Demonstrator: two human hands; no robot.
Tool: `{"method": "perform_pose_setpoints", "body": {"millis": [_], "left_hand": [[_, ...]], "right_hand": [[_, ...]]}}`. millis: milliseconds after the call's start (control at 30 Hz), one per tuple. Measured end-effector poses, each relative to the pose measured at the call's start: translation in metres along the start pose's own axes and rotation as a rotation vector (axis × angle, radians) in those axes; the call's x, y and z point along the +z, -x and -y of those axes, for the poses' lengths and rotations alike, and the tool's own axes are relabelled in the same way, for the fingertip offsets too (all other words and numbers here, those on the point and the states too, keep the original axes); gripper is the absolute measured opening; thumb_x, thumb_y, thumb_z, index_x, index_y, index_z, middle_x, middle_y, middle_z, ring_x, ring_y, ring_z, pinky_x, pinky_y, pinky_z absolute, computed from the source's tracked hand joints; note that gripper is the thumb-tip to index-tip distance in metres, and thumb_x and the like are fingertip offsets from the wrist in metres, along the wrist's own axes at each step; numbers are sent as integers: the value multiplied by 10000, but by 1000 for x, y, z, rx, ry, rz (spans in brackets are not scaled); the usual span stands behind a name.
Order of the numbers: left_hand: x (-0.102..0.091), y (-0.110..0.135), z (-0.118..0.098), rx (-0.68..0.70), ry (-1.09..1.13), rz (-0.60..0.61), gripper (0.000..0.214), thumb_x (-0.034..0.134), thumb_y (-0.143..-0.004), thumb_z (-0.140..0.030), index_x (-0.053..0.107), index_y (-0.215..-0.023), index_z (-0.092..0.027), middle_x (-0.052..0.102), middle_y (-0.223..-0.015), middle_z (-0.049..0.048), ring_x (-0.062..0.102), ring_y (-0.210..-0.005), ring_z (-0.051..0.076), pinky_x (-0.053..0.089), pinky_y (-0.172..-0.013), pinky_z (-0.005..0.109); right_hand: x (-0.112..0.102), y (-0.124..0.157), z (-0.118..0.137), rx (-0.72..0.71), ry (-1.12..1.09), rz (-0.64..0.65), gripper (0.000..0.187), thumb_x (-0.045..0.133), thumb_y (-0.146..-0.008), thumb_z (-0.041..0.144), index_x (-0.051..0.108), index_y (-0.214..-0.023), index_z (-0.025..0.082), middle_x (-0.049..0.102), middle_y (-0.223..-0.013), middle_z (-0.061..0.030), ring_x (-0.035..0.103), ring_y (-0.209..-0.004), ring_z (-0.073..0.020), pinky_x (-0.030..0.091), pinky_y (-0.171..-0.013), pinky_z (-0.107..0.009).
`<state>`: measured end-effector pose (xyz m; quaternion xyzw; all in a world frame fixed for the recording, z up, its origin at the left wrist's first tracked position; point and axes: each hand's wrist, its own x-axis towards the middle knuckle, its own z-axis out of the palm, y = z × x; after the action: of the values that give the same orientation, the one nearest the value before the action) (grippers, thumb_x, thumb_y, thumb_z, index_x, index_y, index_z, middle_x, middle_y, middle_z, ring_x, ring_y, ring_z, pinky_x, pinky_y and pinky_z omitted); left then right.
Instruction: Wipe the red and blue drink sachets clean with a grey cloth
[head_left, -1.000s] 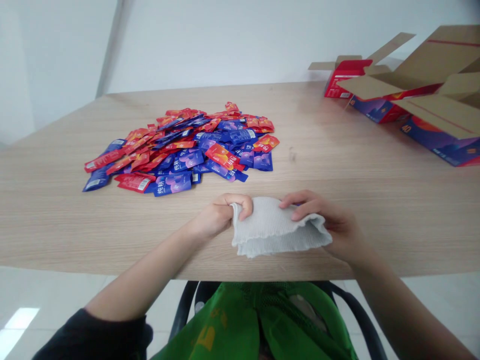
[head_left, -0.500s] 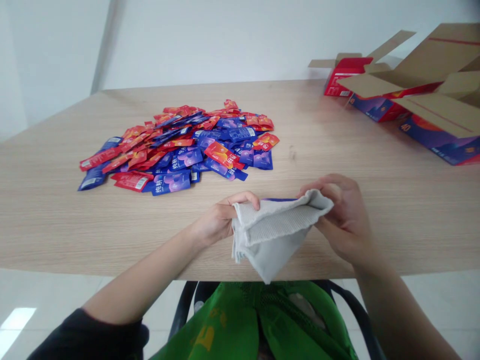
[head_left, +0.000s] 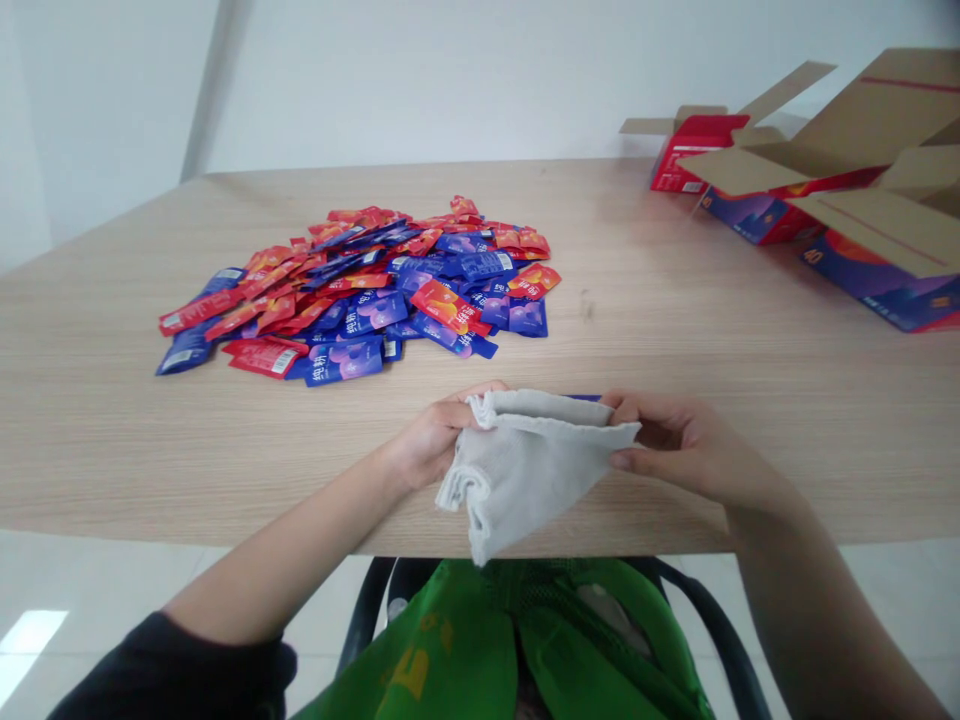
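A light grey, ribbed, folded cloth [head_left: 536, 465] hangs just above the near edge of the table, held between both hands. My left hand [head_left: 442, 435] is closed on its left upper corner, thumb in front, with the other fingers partly hidden behind. At the right end, my right hand [head_left: 675, 435] pinches the cloth's upper edge between thumb and fingers. Behind the cloth a thin strip of something dark blue [head_left: 585, 397] shows; most of it is hidden. The lower left of the cloth droops in loose folds.
A heap of red and blue sachets [head_left: 367, 290] lies on the wooden table [head_left: 637, 300], left of centre. Open printed cartons [head_left: 870, 275] stand at the back right with flaps spread, a smaller red box [head_left: 690, 155] behind them. A wall rises behind the table.
My right hand has moved its grip on the cloth's right end and dropped slightly. The folded edge has flattened and the lower tip has swung left. My left hand stays nearly in place.
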<state>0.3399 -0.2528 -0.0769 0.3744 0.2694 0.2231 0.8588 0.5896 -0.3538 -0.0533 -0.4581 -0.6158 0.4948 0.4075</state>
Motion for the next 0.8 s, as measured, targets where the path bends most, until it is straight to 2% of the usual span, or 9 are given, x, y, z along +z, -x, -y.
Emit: {"method": "perform_pose_setpoints", "body": {"millis": [133,200,300,367,467,600,667,733,800], "left_hand": [[-2,0,0,-40,18,52,340,688,-603,-123,647,-940,-135,663,-843,34,623,-724,146,478,-655,229],[-2,0,1,-33,31,78,361,689,-613,-111,645,-970,-140,675,-887,37,638,-773,155,482,-689,230],[0,0,3,-39,74,122,426,674,-639,-82,630,-1055,-164,692,-929,35,655,-795,165,494,-719,244],[0,0,5,-80,88,157,462,665,-662,-80,620,-1116,-153,708,-923,52,674,-791,184,511,-738,271],[-3,1,9,-143,91,176,421,667,-689,-97,632,-1109,-90,725,-891,93,696,-788,213,535,-746,298],[-8,1,8,-96,147,164,429,662,-703,-89,625,-1130,-72,731,-958,119,706,-829,227,553,-783,326],[-8,-1,6,-51,165,183,441,657,-712,-91,610,-1150,-77,729,-976,122,707,-833,225,552,-802,333],[-5,-3,5,-30,156,217,452,656,-721,-100,595,-1169,-81,724,-982,123,706,-825,222,546,-800,326],[2,-7,7,-38,104,238,442,659,-739,-118,588,-1175,-84,715,-1000,129,699,-822,217,537,-788,317]], "right_hand": [[-6,-1,-11,-96,-77,-349,200,778,-749,177,597,-671,209,605,-767,26,582,-716,-113,495,-630,-217],[-8,-2,-15,-144,-155,-516,229,806,-706,164,585,-677,215,602,-747,40,572,-690,-101,496,-615,-197],[-5,-6,-18,-139,-331,-683,250,815,-686,159,625,-821,253,640,-772,61,582,-677,-78,485,-597,-150],[2,-11,-18,-91,-463,-721,290,797,-705,186,656,-942,277,664,-793,60,600,-677,-78,493,-593,-147],[16,-17,-17,67,-613,-624,220,740,-773,290,694,-985,257,699,-858,17,646,-756,-126,547,-676,-216],[31,-15,-15,125,-742,-231,281,673,-818,433,707,-1007,228,707,-1055,-56,645,-1018,-231,537,-910,-357],[39,-10,-16,149,-795,-76,318,668,-815,446,694,-1043,226,702,-1092,-63,634,-1069,-246,523,-946,-386],[47,-7,-20,212,-827,-55,346,690,-794,444,678,-1060,224,709,-1081,-63,647,-1056,-247,541,-920,-388],[56,-6,-24,267,-817,-145,418,718,-764,453,652,-1100,214,712,-1088,-76,663,-1026,-260,566,-870,-393]]}}
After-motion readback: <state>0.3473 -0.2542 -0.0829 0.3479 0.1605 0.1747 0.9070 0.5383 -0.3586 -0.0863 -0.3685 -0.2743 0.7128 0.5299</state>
